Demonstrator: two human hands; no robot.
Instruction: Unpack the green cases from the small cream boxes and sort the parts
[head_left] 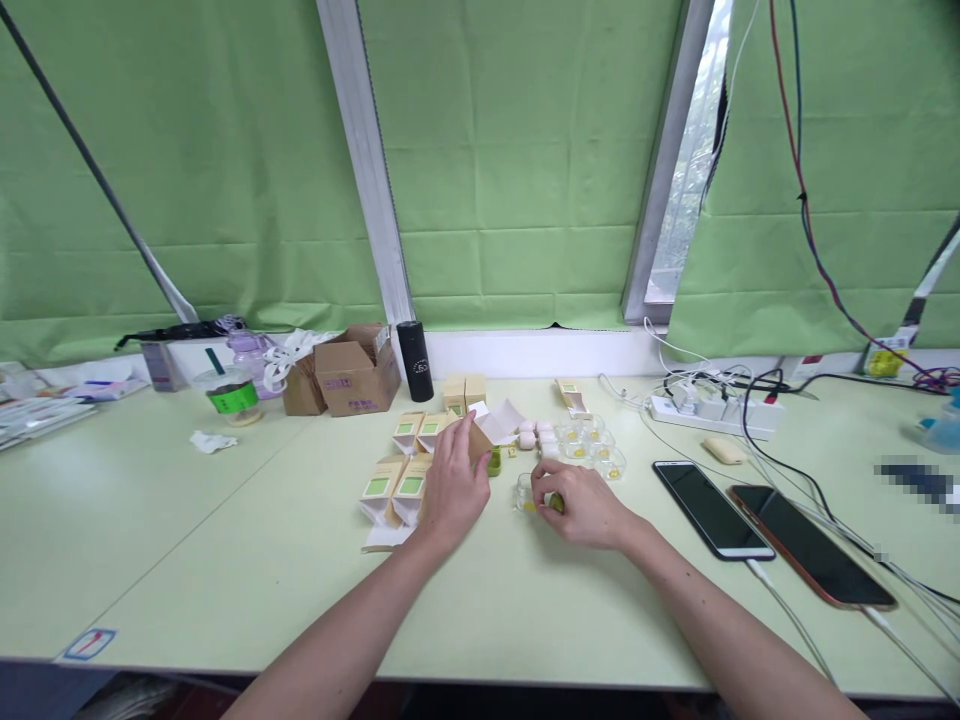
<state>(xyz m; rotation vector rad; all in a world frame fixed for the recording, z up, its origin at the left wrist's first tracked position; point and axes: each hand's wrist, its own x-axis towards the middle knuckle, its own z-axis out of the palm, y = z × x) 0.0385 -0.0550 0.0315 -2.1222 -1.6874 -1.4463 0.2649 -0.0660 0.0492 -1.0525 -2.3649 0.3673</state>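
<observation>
My left hand [455, 482] is closed round a small tan carton [480, 440] with its white flap open, held just above the pale green table [225, 540]. My right hand [581, 503] is closed on a small clear plastic tray [526, 493] holding yellow-green pieces, resting on the table. A green item [494, 461] lies between the hands. Several small tan cartons with green labels [394, 488] lie left of my left hand. Behind my right hand sit pale pink cases [536, 437] and several clear trays [592, 448].
Two phones [712, 508] lie on cables at the right, near a white power strip [712, 412] and tangled wires. At the back left stand brown cardboard boxes [352, 375], a black cylinder [415, 361], a plastic cup [229, 394] and a purple bottle [251, 352]. Green curtains hang behind.
</observation>
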